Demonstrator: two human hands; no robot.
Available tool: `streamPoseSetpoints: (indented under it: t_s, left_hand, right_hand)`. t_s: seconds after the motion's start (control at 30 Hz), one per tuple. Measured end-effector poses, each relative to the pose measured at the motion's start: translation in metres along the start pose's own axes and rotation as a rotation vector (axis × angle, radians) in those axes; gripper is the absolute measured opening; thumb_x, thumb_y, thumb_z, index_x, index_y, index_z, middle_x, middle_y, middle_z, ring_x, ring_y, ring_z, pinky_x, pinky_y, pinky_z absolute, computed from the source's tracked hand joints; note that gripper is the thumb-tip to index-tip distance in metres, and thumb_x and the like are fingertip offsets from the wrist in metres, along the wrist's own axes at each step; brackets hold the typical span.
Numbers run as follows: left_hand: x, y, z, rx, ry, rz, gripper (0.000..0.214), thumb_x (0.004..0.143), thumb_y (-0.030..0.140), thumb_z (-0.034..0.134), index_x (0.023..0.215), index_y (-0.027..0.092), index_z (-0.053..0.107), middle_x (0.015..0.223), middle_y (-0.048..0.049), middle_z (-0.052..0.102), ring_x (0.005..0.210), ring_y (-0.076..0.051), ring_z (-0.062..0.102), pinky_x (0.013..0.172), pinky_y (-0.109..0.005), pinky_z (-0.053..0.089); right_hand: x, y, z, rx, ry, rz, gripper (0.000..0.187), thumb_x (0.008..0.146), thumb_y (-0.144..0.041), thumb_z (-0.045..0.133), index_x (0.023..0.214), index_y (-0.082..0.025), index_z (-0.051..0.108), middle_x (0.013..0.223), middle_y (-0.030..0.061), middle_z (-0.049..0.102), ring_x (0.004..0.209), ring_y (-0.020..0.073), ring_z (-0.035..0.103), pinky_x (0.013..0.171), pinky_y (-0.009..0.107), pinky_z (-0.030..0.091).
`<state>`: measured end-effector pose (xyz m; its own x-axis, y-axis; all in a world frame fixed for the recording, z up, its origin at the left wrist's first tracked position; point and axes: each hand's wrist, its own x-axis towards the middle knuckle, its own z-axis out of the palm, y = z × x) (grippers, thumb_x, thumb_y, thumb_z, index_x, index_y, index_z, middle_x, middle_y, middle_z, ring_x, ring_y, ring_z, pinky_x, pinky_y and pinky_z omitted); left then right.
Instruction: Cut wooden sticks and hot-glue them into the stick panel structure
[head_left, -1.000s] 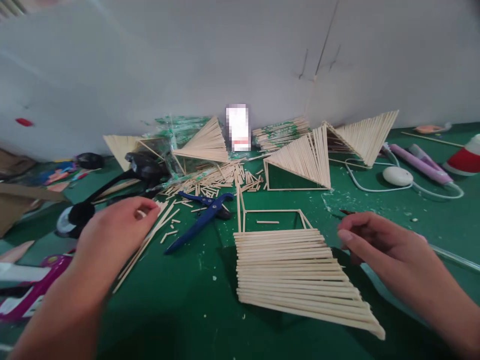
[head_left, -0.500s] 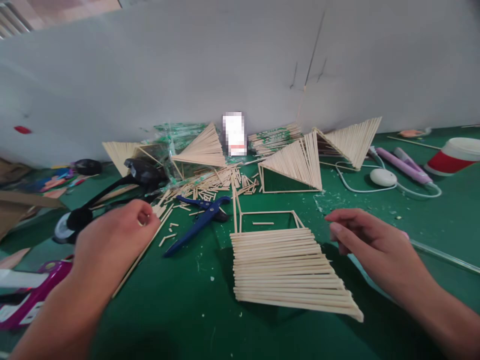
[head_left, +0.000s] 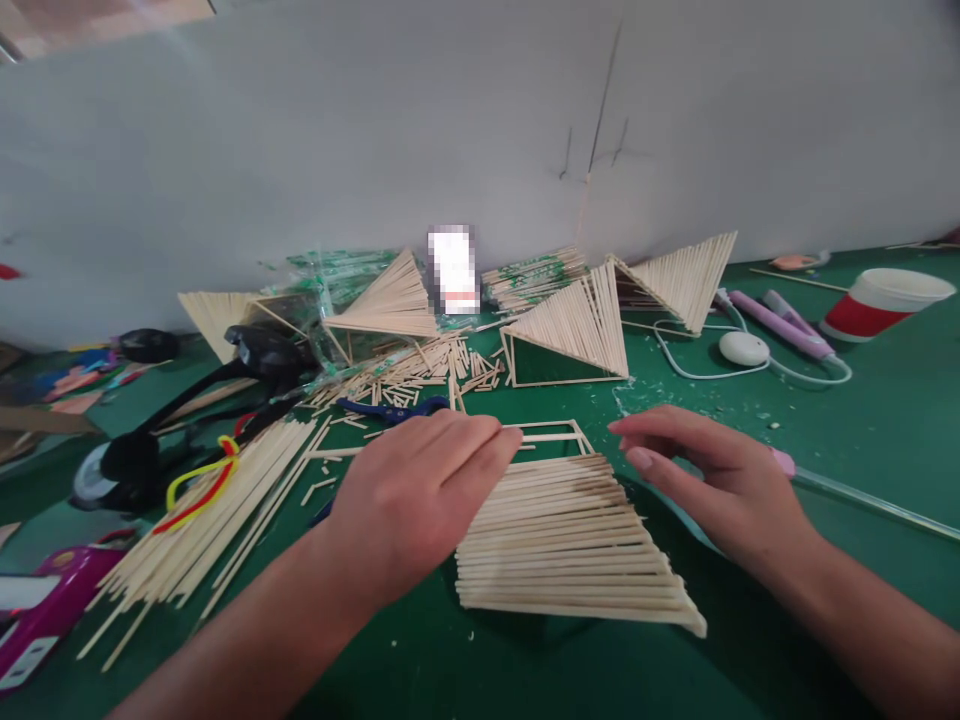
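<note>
My left hand (head_left: 427, 480) is closed around a thin wooden stick (head_left: 551, 438). It juts out on both sides of the fist and passes over the open end of a stick frame. That frame belongs to a slatted wooden stick model (head_left: 562, 560) in front of me, its near part covered by sticks laid side by side. My left hand hides the model's upper left corner. To the model's right, my right hand (head_left: 705, 470) hovers with fingers curved and thumb apart, holding nothing. Partly behind my left hand lies a blue-handled cutting tool (head_left: 390, 410).
Loose long sticks (head_left: 217, 510) with a yellow and red tie lie at left. Cut pieces (head_left: 427, 370) are heaped behind. Several finished stick models (head_left: 574, 330) stand along the wall. A pink glue gun (head_left: 784, 322), white cable and red-and-white cup (head_left: 874, 305) are at right.
My left hand has moved right from beside the long sticks to above the model, now with a stick in it. My right hand has barely moved. The view has shifted slightly.
</note>
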<state>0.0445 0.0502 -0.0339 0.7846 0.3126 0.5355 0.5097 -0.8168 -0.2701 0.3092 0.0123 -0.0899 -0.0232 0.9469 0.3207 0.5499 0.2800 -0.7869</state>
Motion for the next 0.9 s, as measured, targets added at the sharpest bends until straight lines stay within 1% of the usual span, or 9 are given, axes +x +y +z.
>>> streamPoseSetpoints:
  t_s: [0.07,0.17,0.23,0.33,0.5,0.57,0.63,0.77,0.9]
  left_hand:
    - [0.005,0.005,0.004,-0.031,0.009,0.019,0.021,0.089,0.009,0.054,0.107,0.011,0.066,0.098,-0.0077,0.073,0.087,-0.018,0.068,0.073,-0.03,0.055]
    - [0.01,0.011,0.007,-0.065,0.021,0.029,0.021,0.089,0.012,0.056,0.108,0.011,0.065,0.098,-0.008,0.073,0.087,-0.018,0.068,0.075,-0.03,0.057]
    - [0.012,0.013,0.009,-0.089,0.016,0.036,0.021,0.089,0.015,0.057,0.108,0.011,0.065,0.098,-0.0084,0.073,0.087,-0.019,0.068,0.076,-0.031,0.057]
    - [0.013,0.017,0.012,-0.132,0.004,0.043,0.02,0.089,0.017,0.058,0.106,0.011,0.064,0.097,-0.0085,0.073,0.088,-0.018,0.068,0.078,-0.03,0.057]
    - [0.002,0.013,0.01,-0.102,-0.007,0.034,0.021,0.089,0.015,0.056,0.108,0.012,0.064,0.098,-0.0076,0.073,0.087,-0.018,0.068,0.077,-0.029,0.055]
    - [-0.01,0.007,0.006,-0.067,-0.011,-0.015,0.021,0.089,0.015,0.057,0.109,0.014,0.064,0.099,-0.0064,0.074,0.088,-0.018,0.068,0.079,-0.03,0.054]
    - [-0.026,-0.001,0.002,-0.036,-0.046,-0.122,0.019,0.09,0.018,0.057,0.107,0.017,0.066,0.096,-0.0042,0.074,0.086,-0.018,0.069,0.079,-0.031,0.054]
    - [-0.053,-0.01,0.006,-0.079,-0.071,-0.321,0.015,0.091,0.023,0.055,0.101,0.02,0.067,0.092,-0.0032,0.074,0.083,-0.018,0.07,0.076,-0.03,0.055]
    - [-0.063,-0.009,0.02,-0.152,-0.069,-0.41,0.014,0.09,0.022,0.056,0.099,0.02,0.067,0.093,-0.0029,0.074,0.085,-0.017,0.07,0.078,-0.028,0.055]
  right_hand:
    - [0.002,-0.003,-0.003,0.017,-0.058,-0.04,0.014,0.088,-0.033,0.061,0.098,-0.028,0.07,0.094,0.002,0.071,0.078,0.0175,0.065,0.064,0.029,0.052]
    - [0.005,-0.007,-0.003,0.034,-0.136,-0.041,0.012,0.088,-0.033,0.06,0.09,-0.026,0.07,0.086,0.0021,0.071,0.075,0.0179,0.064,0.063,0.03,0.051]
    - [0.006,-0.008,-0.002,0.039,-0.116,0.004,0.013,0.088,-0.034,0.06,0.086,-0.025,0.068,0.082,0.0023,0.071,0.074,0.0184,0.064,0.063,0.03,0.051]
    - [0.005,-0.009,0.0,0.057,-0.052,0.07,0.013,0.086,-0.036,0.062,0.088,-0.024,0.067,0.078,0.0013,0.07,0.069,0.017,0.063,0.06,0.029,0.051]
    - [0.005,-0.008,0.0,0.048,-0.098,0.042,0.013,0.088,-0.032,0.059,0.082,-0.023,0.066,0.074,-0.0011,0.066,0.06,0.0129,0.059,0.056,0.026,0.048]
    - [0.006,-0.007,0.001,0.036,-0.047,0.066,0.013,0.088,-0.033,0.059,0.083,-0.023,0.065,0.073,-0.0013,0.066,0.06,0.0131,0.059,0.055,0.026,0.048]
    - [0.007,-0.005,0.002,0.007,-0.018,0.109,0.014,0.088,-0.035,0.059,0.084,-0.023,0.065,0.072,-0.0012,0.066,0.061,0.0138,0.06,0.056,0.026,0.047]
    - [0.011,-0.001,0.006,-0.108,-0.08,0.157,0.015,0.09,-0.034,0.057,0.087,-0.022,0.066,0.076,0.0,0.069,0.065,0.0155,0.063,0.059,0.028,0.049]
    - [0.014,0.005,0.008,-0.169,-0.133,0.154,0.013,0.089,-0.03,0.056,0.089,-0.023,0.067,0.086,0.001,0.073,0.077,0.0183,0.067,0.068,0.03,0.051]
